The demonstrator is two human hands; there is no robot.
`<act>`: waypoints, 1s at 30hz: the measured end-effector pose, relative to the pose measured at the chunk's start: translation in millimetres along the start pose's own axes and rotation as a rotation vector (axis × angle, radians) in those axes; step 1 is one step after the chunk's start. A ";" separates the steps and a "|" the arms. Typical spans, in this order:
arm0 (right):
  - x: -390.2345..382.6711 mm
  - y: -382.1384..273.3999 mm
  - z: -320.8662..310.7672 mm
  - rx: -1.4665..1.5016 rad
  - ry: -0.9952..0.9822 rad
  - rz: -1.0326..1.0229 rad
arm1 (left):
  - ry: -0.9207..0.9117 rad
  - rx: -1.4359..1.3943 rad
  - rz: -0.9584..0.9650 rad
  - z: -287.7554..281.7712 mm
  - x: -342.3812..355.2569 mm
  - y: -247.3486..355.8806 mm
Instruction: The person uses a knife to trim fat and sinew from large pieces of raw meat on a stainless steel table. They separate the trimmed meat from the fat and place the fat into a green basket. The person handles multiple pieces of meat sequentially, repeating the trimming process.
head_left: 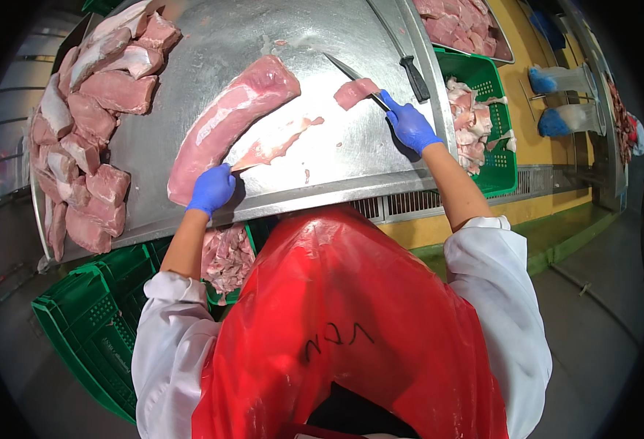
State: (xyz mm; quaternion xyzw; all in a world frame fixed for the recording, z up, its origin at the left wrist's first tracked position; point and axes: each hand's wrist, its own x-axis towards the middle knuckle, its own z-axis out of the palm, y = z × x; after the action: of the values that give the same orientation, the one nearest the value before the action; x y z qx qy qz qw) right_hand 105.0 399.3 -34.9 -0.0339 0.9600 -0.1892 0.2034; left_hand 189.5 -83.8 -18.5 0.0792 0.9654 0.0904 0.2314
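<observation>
Worktable, steel, on which we list: one long meat piece, aslant, left of centre; one pale trimming strip beside it, near end pinched in our blue-gloved left hand; one knife, gripped in our right hand; one small meat chunk, touching the blade.

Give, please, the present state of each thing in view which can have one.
Left hand, closed on strip
Strip, one end gripped
Right hand, closed around knife
Knife, held, tip bare
Small piece, touching the knife
Black-handled tool, not held
Loin, lying in one piece
Meat pile, heaped
Right crate, open, holding trimmings
</observation>
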 end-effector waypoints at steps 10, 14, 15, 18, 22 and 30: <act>-128.3 28.7 -16.6 1.263 -0.356 0.175 | 0.421 -0.687 0.543 -219.5 -0.9 182.7; -149.1 3.8 -13.9 1.425 -0.418 0.256 | 0.426 -0.301 0.896 -280.9 32.8 315.1; -149.3 -7.0 -13.8 1.415 -0.434 0.252 | 0.400 -0.261 1.013 -291.4 23.9 337.7; -148.9 -5.2 23.2 1.591 -0.502 0.307 | 0.462 -0.136 1.267 -317.2 4.0 379.2; -211.4 22.3 26.2 1.733 -0.507 0.307 | 0.913 -0.031 1.227 -291.0 97.4 319.9; -250.1 85.3 -12.0 2.370 -0.316 -0.066 | 0.231 -0.214 0.778 13.7 118.6 256.6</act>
State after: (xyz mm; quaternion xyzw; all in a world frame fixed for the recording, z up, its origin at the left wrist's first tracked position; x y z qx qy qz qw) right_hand 330.0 518.0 37.6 0.1273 0.1513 -0.9555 0.2191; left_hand 119.9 190.3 -27.7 0.4026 0.8683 0.2791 0.0774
